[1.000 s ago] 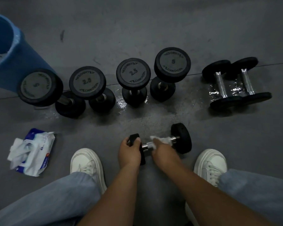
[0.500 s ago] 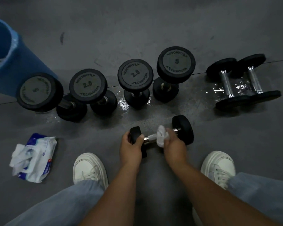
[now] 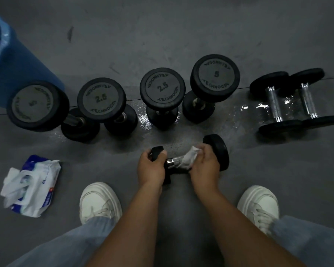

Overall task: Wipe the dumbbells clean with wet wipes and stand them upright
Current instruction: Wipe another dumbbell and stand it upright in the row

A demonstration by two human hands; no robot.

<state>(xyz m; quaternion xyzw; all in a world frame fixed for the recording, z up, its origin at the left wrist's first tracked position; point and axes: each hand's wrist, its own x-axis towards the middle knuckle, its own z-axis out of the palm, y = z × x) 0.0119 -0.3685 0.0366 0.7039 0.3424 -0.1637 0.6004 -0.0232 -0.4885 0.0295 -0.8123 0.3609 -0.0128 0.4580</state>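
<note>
Two hands work one dumbbell (image 3: pixel 217 149). Left hand (image 3: pixel 150 170) grips its near weight; right hand (image 3: pixel 204 166) pinches the wet wipe (image 3: pixel 189 158) round the handle.

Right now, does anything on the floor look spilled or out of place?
Yes: a wet patch glistens under the two lying dumbbells at far right, another beside the upright dumbbells. The wipes pack lies crumpled open, wipes hanging out.

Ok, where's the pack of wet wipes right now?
In the head view, the wet wipes pack lies on the floor at lower left, just outside the left shoe and nearer the person than the leftmost upright dumbbell.
</note>
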